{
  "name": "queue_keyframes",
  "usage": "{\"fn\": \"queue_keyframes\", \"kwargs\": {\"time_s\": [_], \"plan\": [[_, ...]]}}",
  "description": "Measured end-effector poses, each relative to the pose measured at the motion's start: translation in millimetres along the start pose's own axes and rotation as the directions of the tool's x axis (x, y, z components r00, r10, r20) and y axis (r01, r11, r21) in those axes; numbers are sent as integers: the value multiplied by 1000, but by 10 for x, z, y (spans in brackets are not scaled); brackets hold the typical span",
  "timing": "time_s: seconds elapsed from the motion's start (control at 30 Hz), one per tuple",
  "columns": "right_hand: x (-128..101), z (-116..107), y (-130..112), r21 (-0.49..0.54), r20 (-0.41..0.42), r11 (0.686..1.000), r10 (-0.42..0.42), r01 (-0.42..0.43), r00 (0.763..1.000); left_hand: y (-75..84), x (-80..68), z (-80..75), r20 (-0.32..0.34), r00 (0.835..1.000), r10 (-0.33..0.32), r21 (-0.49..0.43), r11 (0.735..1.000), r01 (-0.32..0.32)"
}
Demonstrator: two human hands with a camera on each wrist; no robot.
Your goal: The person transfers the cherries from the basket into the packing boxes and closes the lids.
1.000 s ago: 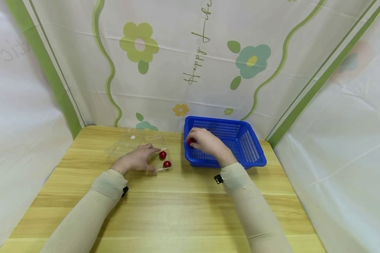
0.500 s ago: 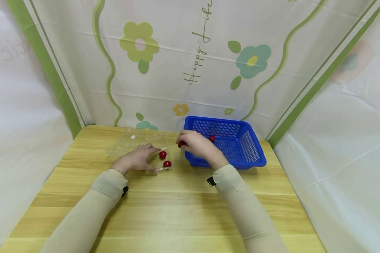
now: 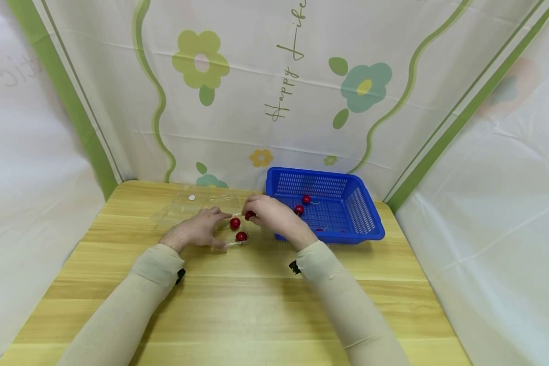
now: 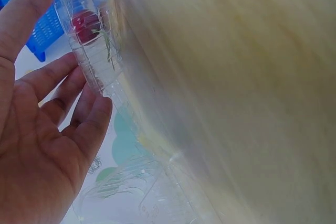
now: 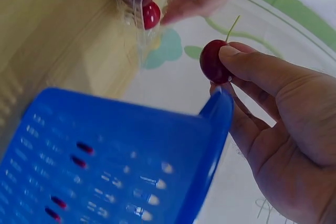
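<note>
Cherry (image 3: 249, 215) pinched in my right hand (image 3: 270, 216), left of the blue basket (image 3: 363, 216); my left hand (image 3: 196, 231) steadies the clear tray (image 3: 201, 206), fingers relaxed.

Right hand (image 3: 271, 215) out of the blue plastic basket (image 3: 363, 220) now, carrying a small red cherry (image 3: 249, 215) leftward, over the clear plastic clamshell box (image 3: 210, 216); two more cherries uncovered in basket.

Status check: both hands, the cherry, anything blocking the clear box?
Right hand pinches cherry beside clear box. Left hand steadies box, two cherries inside. Nothing blocking.
</note>
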State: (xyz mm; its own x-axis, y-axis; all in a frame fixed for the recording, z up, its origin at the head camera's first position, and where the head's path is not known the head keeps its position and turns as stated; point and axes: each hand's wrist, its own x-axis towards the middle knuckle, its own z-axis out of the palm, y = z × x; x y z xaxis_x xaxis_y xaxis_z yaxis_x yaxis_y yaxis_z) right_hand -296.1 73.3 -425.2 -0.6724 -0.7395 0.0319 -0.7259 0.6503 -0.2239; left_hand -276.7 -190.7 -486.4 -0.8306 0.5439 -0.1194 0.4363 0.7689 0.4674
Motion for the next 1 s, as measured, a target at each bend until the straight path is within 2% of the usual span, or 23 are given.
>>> {"fn": "queue_keyframes", "kwargs": {"time_s": [0.53, 0.8, 1.0], "plan": [[140, 226, -207, -17, 48, 996, -86, 87, 995, -17, -11, -11, 8, 1000, -2, -32, 999, 3], [197, 404, -261, -105, 61, 989, -94, 100, 994, -17, -21, 1, 5, 1000, -5, -40, 999, 5], [262, 535, -268, -55, 62, 993, -99, 103, 993, -1, -28, -13, -5, 1000, 8, -20, 1000, -8]]}}
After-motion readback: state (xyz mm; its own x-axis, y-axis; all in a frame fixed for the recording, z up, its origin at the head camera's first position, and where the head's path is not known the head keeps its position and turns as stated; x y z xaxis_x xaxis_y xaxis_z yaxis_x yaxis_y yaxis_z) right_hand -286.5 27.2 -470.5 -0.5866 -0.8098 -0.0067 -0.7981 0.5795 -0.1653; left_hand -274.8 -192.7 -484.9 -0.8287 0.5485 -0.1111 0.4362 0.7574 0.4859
